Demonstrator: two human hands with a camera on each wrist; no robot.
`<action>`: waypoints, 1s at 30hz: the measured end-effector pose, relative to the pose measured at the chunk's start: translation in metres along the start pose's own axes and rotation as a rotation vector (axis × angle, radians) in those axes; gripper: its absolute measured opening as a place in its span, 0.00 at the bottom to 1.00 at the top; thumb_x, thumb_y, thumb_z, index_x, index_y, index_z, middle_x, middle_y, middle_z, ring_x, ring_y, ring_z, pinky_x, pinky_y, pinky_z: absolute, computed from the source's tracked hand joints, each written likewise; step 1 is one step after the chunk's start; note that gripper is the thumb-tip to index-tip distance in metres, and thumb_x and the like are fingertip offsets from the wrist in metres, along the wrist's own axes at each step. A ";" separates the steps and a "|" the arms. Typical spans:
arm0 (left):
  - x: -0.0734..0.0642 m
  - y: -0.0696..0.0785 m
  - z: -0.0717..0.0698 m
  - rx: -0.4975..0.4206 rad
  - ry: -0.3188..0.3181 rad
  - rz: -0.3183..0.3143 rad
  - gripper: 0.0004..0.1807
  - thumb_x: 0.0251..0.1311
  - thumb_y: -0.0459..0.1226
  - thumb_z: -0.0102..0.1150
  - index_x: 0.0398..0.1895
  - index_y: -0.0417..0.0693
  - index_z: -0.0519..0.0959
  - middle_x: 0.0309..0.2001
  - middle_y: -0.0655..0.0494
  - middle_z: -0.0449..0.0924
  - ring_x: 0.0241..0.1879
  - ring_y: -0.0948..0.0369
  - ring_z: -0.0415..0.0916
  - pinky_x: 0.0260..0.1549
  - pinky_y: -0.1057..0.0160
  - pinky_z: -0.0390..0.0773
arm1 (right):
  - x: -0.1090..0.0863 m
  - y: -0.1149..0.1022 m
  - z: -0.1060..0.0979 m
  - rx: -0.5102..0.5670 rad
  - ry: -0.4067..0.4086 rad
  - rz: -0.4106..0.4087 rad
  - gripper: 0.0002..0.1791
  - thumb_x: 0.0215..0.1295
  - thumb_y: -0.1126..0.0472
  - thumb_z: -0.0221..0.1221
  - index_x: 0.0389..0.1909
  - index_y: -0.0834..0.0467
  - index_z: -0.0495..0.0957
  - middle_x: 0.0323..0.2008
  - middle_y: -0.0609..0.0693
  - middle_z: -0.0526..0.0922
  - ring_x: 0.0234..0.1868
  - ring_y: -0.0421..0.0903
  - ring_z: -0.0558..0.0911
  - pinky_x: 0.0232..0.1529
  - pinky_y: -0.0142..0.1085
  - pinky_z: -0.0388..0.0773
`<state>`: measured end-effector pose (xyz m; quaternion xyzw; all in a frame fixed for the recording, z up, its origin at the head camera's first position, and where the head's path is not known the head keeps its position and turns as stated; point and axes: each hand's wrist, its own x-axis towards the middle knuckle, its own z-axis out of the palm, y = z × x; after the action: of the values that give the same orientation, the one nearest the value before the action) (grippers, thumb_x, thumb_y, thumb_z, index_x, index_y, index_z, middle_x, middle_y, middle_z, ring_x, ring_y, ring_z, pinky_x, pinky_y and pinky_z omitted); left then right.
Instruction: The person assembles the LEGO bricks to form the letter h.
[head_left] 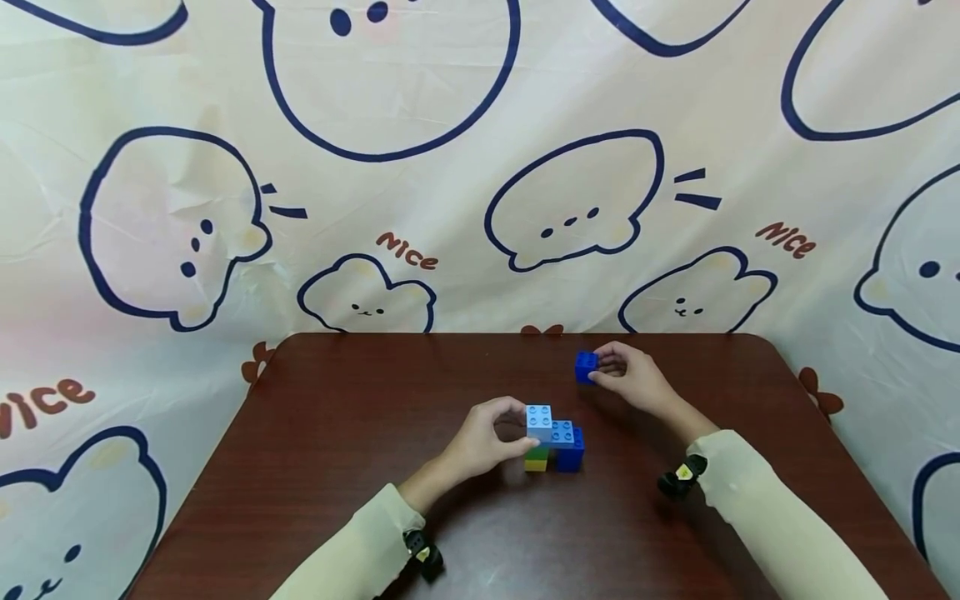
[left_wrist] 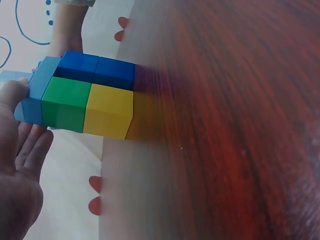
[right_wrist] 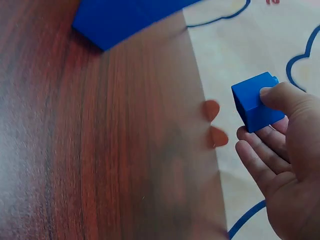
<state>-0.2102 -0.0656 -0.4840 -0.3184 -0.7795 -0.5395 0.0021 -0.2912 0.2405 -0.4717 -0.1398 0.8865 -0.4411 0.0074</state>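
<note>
Near the middle of the table, my left hand (head_left: 480,437) pinches the light blue brick (head_left: 538,422) on top of a small block structure. A longer light blue brick (head_left: 562,434) lies beneath it and bridges two columns. One column has a green brick (left_wrist: 65,106) over a yellow brick (left_wrist: 107,111); the other is made of dark blue bricks (left_wrist: 97,69). Farther back and to the right, my right hand (head_left: 637,385) pinches a single blue brick (right_wrist: 255,105) between thumb and fingers. That brick is apart from the structure and appears held above the table.
The brown wooden table (head_left: 315,500) has its far edge just beyond the right hand. Behind it hangs a pale cloth (head_left: 450,200) printed with blue-outlined cartoon animals. Each wrist wears a small black device (head_left: 684,475).
</note>
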 end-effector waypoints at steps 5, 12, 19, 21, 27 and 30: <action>0.001 0.000 0.000 -0.012 0.002 0.001 0.17 0.55 0.30 0.75 0.45 0.40 0.79 0.42 0.48 0.82 0.45 0.43 0.82 0.46 0.44 0.83 | -0.008 -0.017 -0.001 0.008 0.024 -0.052 0.19 0.66 0.58 0.69 0.54 0.59 0.78 0.48 0.55 0.85 0.48 0.50 0.84 0.51 0.44 0.83; 0.001 -0.004 0.002 -0.012 -0.002 0.013 0.17 0.55 0.30 0.75 0.45 0.41 0.79 0.43 0.49 0.82 0.45 0.45 0.82 0.48 0.44 0.82 | -0.024 -0.037 -0.003 0.027 0.024 -0.098 0.19 0.66 0.58 0.69 0.55 0.59 0.78 0.47 0.54 0.85 0.46 0.50 0.84 0.47 0.32 0.82; 0.001 -0.004 0.001 -0.015 0.002 0.015 0.16 0.55 0.30 0.75 0.45 0.41 0.79 0.42 0.49 0.82 0.45 0.43 0.82 0.48 0.43 0.82 | -0.033 -0.047 -0.004 0.044 0.021 -0.138 0.18 0.67 0.58 0.69 0.54 0.58 0.78 0.47 0.52 0.85 0.46 0.48 0.84 0.47 0.30 0.81; 0.000 -0.004 0.001 -0.020 0.000 0.014 0.16 0.55 0.31 0.75 0.45 0.41 0.79 0.42 0.49 0.82 0.45 0.43 0.82 0.48 0.43 0.82 | -0.036 -0.051 -0.004 0.047 0.021 -0.146 0.18 0.67 0.58 0.69 0.54 0.57 0.78 0.47 0.51 0.86 0.46 0.47 0.84 0.47 0.31 0.81; 0.001 -0.004 0.001 -0.029 0.005 0.008 0.16 0.56 0.31 0.75 0.45 0.42 0.80 0.42 0.49 0.83 0.44 0.43 0.81 0.48 0.43 0.82 | -0.045 -0.064 0.000 0.075 0.006 -0.168 0.18 0.66 0.57 0.69 0.54 0.55 0.78 0.47 0.49 0.86 0.47 0.45 0.84 0.49 0.32 0.81; 0.001 -0.004 0.001 -0.036 0.008 -0.001 0.16 0.56 0.31 0.75 0.45 0.41 0.80 0.43 0.49 0.83 0.44 0.43 0.82 0.48 0.44 0.82 | -0.050 -0.070 0.004 0.088 -0.003 -0.184 0.18 0.67 0.57 0.69 0.55 0.54 0.78 0.47 0.48 0.87 0.46 0.44 0.84 0.50 0.32 0.81</action>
<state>-0.2122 -0.0649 -0.4879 -0.3157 -0.7697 -0.5549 -0.0009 -0.2261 0.2099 -0.4250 -0.2210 0.8497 -0.4780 -0.0255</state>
